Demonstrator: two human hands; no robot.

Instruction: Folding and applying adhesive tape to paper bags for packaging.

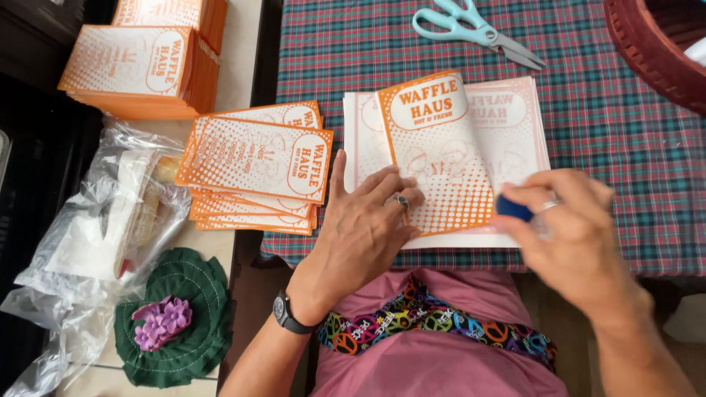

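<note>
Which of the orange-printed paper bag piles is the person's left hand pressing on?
The pile on the plaid cloth, under the left hand; the other stacks lie untouched to its left.

The right hand (570, 231) was smeared by motion blur, and the small dark blue object (512, 208) in its fingers was mostly covered, so its kind could not be told. The left hand (368, 220) hid the lower left corner of the orange-and-white printed paper sleeve (441, 158). The dark red woven basket (651, 48) was cut off at the top right corner, and the farthest stack of orange printed paper sleeves (173, 15) ran off the top edge
</note>
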